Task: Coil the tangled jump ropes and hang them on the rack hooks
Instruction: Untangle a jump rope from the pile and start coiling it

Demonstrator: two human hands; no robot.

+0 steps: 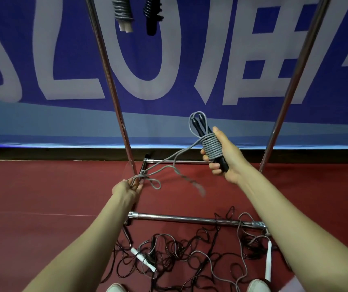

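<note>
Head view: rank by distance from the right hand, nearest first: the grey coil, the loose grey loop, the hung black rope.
1. grey coil: gripped in the right hand.
2. loose grey loop: lower left, hanging from the left hand.
3. hung black rope: top of frame.

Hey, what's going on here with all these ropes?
A person is coiling a grey rope. The right hand grips its black handles, with the rope wound tightly around them. The left hand holds the loose remainder out to the side. A grey coil and a black coil hang at the top of the rack. More ropes lie tangled on the floor by the rack's base.
</note>
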